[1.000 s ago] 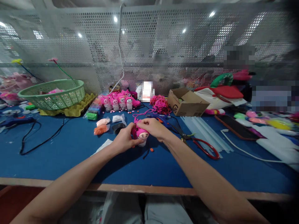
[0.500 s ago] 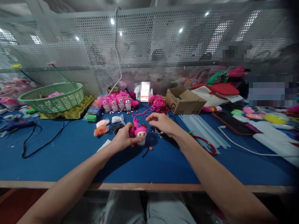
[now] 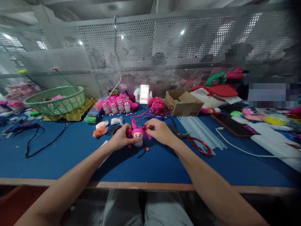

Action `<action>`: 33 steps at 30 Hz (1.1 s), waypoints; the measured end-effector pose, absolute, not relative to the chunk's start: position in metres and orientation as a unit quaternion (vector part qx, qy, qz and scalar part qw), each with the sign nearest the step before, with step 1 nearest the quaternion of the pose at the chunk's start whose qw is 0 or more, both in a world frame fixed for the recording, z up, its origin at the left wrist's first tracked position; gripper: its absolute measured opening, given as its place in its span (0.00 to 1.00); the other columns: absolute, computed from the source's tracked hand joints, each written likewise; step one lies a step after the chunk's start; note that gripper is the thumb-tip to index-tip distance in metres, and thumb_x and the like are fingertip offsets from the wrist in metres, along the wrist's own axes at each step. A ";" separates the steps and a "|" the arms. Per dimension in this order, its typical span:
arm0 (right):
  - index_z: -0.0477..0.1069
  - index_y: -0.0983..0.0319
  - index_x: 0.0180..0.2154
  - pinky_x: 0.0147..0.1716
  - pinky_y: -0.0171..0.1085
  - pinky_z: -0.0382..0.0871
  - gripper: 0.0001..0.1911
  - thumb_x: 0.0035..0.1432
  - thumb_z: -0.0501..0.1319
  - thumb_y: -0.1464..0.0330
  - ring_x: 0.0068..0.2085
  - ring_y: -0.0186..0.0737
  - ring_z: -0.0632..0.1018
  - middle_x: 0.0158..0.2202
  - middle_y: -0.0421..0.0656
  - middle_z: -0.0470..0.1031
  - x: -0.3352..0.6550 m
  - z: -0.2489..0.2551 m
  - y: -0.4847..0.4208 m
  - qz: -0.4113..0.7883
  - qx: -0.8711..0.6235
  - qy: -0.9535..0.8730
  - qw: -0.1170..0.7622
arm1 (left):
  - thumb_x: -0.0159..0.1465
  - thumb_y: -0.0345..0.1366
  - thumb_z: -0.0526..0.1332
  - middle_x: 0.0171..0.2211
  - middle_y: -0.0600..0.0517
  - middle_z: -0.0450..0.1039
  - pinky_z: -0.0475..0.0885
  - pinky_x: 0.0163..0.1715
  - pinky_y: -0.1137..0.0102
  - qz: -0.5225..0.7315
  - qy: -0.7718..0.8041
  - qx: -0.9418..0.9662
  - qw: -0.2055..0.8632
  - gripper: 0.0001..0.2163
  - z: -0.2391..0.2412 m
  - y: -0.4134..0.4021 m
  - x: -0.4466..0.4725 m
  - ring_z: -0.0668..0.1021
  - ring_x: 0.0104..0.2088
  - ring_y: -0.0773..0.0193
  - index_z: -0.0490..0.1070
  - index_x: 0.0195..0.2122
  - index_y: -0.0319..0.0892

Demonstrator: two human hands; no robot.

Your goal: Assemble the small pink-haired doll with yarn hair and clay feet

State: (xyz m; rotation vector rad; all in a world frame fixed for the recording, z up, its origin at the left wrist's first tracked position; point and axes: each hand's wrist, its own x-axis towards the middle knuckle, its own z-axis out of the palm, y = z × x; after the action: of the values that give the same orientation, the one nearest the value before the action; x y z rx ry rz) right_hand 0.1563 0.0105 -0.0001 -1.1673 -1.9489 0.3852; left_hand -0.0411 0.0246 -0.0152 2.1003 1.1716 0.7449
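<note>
A small doll with pink yarn hair and a white body stands upright near the middle of the blue table. My left hand is closed around its left side, thumb across the front below the face. My right hand pinches the pink hair bunch at the doll's right side, by a dark tie. A short black strip and an orange piece lie just in front of the doll. Packets of orange clay and black clay lie left of it.
Several similar dolls stand in a row at the back, beside pink yarn and a cardboard box. Red-handled scissors and translucent glue sticks lie right. A green basket and a glue gun are left.
My right hand has come down and left to the doll and taken hold of its hair bunch. My left hand still holds the doll. The view has shifted slightly.
</note>
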 end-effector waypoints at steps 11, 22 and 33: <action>0.70 0.63 0.34 0.35 0.36 0.66 0.11 0.45 0.57 0.75 0.30 0.33 0.73 0.39 0.45 0.72 0.162 0.004 0.011 0.176 -0.474 -0.764 0.400 | 0.43 0.43 0.66 0.26 0.57 0.63 0.63 0.25 0.73 0.292 0.430 0.783 0.342 0.23 -0.019 0.027 -0.042 0.69 0.27 0.69 0.56 0.34 0.41; 0.68 0.63 0.32 0.31 0.35 0.64 0.10 0.43 0.57 0.76 0.28 0.32 0.69 0.34 0.43 0.67 0.152 -0.015 0.018 0.149 -0.509 -0.768 0.358 | 0.55 0.39 0.56 0.32 0.51 0.73 0.66 0.31 0.72 0.264 0.413 0.835 0.250 0.09 0.041 0.050 -0.048 0.72 0.31 0.67 0.71 0.33 0.41; 0.66 0.62 0.25 0.34 0.35 0.63 0.03 0.46 0.56 0.75 0.34 0.37 0.69 0.31 0.44 0.66 0.149 -0.015 0.017 0.062 -0.514 -0.760 0.393 | 0.44 0.24 0.56 0.25 0.55 0.74 0.66 0.29 0.74 0.088 0.308 0.896 0.307 0.11 0.046 0.086 -0.004 0.73 0.27 0.68 0.74 0.28 0.41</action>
State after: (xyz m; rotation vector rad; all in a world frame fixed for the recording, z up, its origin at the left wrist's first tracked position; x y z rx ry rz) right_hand 0.1494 0.0171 -0.0152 -1.3057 -1.9281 0.1575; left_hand -0.0038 0.0860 0.0461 2.3711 0.8161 0.2323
